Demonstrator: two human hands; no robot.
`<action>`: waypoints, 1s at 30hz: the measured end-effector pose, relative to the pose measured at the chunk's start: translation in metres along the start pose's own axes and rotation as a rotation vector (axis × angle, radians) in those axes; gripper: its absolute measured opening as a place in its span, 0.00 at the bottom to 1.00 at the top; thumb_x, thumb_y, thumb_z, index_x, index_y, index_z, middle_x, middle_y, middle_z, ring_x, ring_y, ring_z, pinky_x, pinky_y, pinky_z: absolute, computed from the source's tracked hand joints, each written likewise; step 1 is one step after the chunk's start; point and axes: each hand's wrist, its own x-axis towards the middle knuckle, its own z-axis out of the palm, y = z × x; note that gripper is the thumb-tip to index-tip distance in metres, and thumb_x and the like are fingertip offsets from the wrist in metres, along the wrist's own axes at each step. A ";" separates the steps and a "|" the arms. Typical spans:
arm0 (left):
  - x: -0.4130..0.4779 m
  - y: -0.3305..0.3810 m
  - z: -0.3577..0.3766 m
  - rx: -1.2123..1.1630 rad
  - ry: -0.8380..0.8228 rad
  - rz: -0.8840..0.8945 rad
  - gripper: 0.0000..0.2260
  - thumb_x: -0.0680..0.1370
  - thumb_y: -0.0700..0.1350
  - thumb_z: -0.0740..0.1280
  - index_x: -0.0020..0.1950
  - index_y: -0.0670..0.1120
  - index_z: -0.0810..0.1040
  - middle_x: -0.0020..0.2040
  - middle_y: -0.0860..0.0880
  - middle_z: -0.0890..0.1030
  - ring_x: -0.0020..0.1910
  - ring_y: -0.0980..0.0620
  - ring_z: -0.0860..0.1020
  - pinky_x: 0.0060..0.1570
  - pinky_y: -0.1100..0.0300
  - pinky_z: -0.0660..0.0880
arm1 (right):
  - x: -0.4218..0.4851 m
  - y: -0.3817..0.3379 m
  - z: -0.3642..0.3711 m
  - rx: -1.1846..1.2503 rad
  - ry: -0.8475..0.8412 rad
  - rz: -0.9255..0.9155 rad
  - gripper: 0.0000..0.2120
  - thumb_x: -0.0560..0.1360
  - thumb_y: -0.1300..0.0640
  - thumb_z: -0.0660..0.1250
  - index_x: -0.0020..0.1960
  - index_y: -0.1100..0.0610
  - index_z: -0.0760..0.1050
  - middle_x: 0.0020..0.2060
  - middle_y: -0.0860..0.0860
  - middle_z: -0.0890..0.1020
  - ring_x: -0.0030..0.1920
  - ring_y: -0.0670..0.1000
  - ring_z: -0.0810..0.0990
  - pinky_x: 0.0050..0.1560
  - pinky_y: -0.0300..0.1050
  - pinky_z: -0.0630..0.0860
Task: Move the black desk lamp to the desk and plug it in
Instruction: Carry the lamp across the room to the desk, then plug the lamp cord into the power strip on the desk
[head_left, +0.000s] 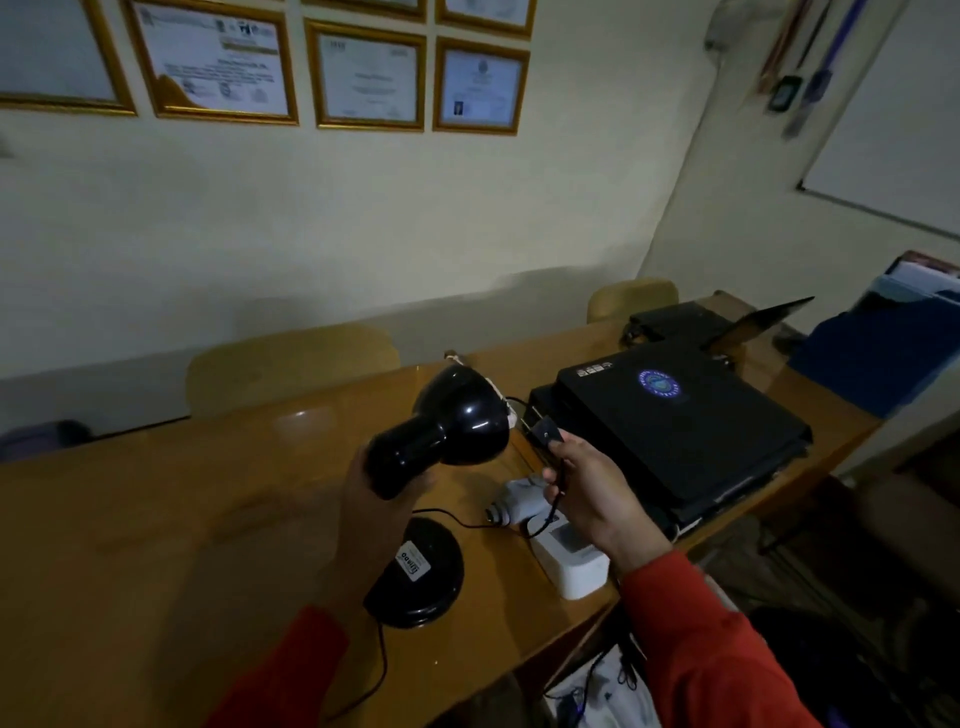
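The black desk lamp (447, 431) stands on the wooden desk (156, 545), its round base (421, 577) near the front edge. My left hand (369, 509) is wrapped around the lamp's neck just below the shade. My right hand (592, 493) pinches the lamp's black plug (545, 432), held in the air to the right of the shade. The black cord (382, 660) trails from the base across the desk and up to my right hand.
A black printer (675, 431) sits on the right part of the desk, with a white box-shaped device (571, 564) and a grey object (514, 501) in front of it. Wooden chairs (291, 364) stand behind the desk by the wall. Blue folders (883, 353) are far right.
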 end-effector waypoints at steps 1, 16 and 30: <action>0.003 -0.005 0.007 0.002 0.017 0.006 0.19 0.69 0.36 0.74 0.56 0.48 0.74 0.48 0.56 0.77 0.46 0.66 0.78 0.40 0.69 0.74 | 0.009 -0.002 -0.004 -0.005 -0.018 0.013 0.12 0.78 0.62 0.62 0.59 0.54 0.75 0.44 0.51 0.79 0.28 0.44 0.76 0.27 0.37 0.72; 0.008 -0.038 0.075 0.098 0.267 -0.045 0.26 0.68 0.39 0.76 0.53 0.65 0.70 0.50 0.63 0.77 0.51 0.64 0.78 0.49 0.60 0.76 | 0.106 -0.015 -0.050 -0.114 -0.093 0.177 0.08 0.77 0.61 0.63 0.52 0.50 0.76 0.33 0.50 0.82 0.24 0.44 0.77 0.24 0.36 0.73; 0.005 -0.055 0.069 0.093 0.268 -0.133 0.23 0.71 0.36 0.73 0.60 0.51 0.67 0.53 0.61 0.73 0.50 0.59 0.75 0.48 0.67 0.73 | 0.115 0.001 -0.047 -0.149 -0.059 0.162 0.09 0.78 0.63 0.62 0.56 0.53 0.74 0.43 0.53 0.81 0.30 0.45 0.78 0.28 0.37 0.75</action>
